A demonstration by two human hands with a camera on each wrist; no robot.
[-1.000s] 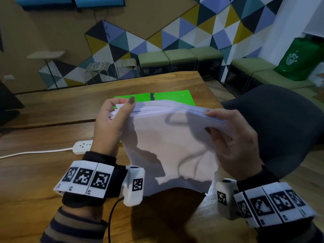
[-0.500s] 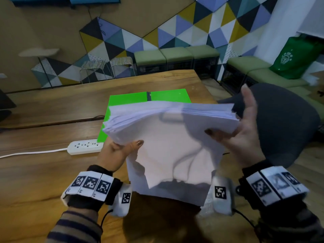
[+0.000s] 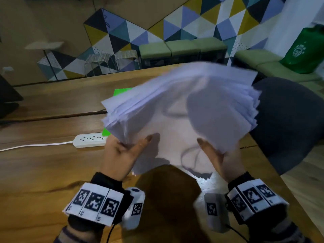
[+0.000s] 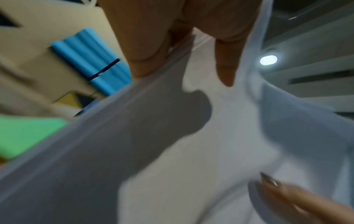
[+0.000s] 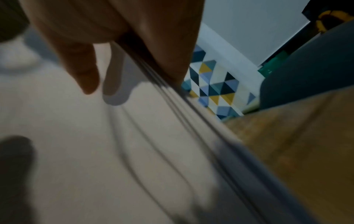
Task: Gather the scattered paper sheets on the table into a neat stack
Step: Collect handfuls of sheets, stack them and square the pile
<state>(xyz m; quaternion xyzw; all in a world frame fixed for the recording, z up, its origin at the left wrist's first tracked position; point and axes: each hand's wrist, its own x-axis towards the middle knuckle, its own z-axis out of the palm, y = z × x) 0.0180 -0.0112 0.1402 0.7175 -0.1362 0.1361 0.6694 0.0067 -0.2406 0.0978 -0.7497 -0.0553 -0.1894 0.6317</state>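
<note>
Above the wooden table (image 3: 52, 165), from the head view, both hands hold a thick stack of paper sheets (image 3: 184, 109) off the surface, its edges fanned unevenly. The left hand (image 3: 121, 155) and right hand (image 3: 217, 155) each pinch its near edge, thumb on top. A white power strip (image 3: 89, 140) lies left, beside a green folder (image 3: 121, 92).

From the left wrist, fingers (image 4: 145, 45) clamp the sheets' edge.

From the right wrist, fingers (image 5: 162, 45) press under the layered sheets, thumb above.

paper sheets (image 3: 184, 109): white; thick fanned bundle; tilted above table (image 3: 43, 163)
</note>
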